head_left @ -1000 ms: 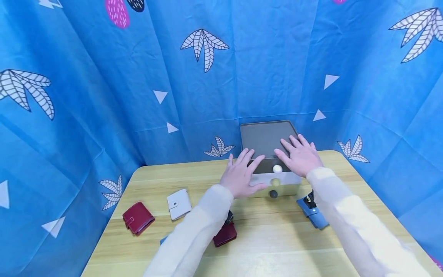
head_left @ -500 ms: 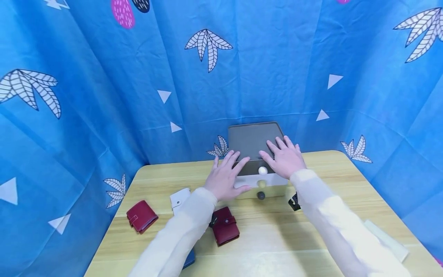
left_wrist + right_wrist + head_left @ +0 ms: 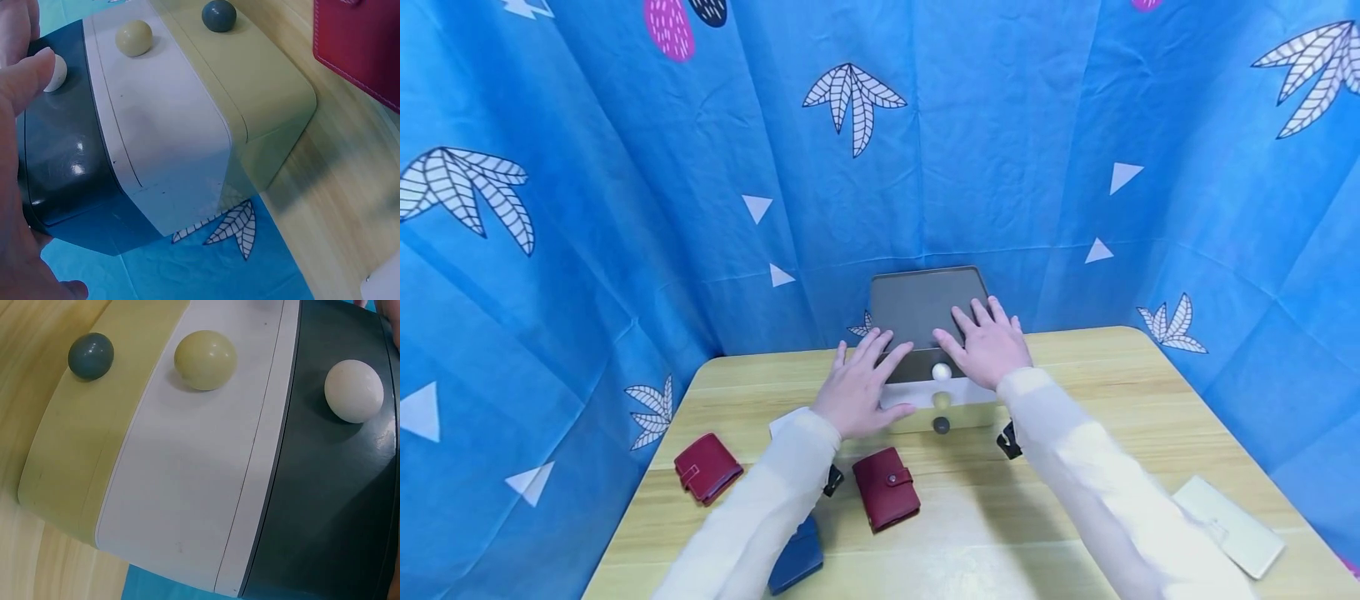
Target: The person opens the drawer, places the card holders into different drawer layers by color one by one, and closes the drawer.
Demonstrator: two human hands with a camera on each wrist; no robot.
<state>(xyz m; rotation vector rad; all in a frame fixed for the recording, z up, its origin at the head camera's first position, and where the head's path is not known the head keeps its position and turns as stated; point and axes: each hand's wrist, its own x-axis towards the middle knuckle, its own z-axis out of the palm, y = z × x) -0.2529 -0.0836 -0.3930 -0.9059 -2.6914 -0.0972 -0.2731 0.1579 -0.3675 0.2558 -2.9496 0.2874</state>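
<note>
A small three-tier drawer box (image 3: 938, 396) stands at the back of the table, dark grey over white over pale yellow, with a round knob on each tier. My left hand (image 3: 861, 392) rests against its upper left side, fingers spread and mostly straight. In the left wrist view, the left thumb (image 3: 30, 80) lies by the white knob (image 3: 57, 74). My right hand (image 3: 988, 346) touches the box's upper right, fingers spread across the grey top (image 3: 921, 308). The right wrist view shows the drawer fronts (image 3: 187, 462) closed and only slivers of hand.
Two dark red wallets (image 3: 707, 468) lie to the left and centre, the central red wallet (image 3: 886, 490) near the box. A blue wallet (image 3: 797, 557) and a white wallet (image 3: 784, 422) are partly behind my left sleeve. At right lies a pale green wallet (image 3: 1228, 527). A blue curtain (image 3: 1000, 167) hangs behind.
The drawer box has slid left across the table, both hands travelling with it. The pale green wallet at right and the blue wallet at left are now more exposed.
</note>
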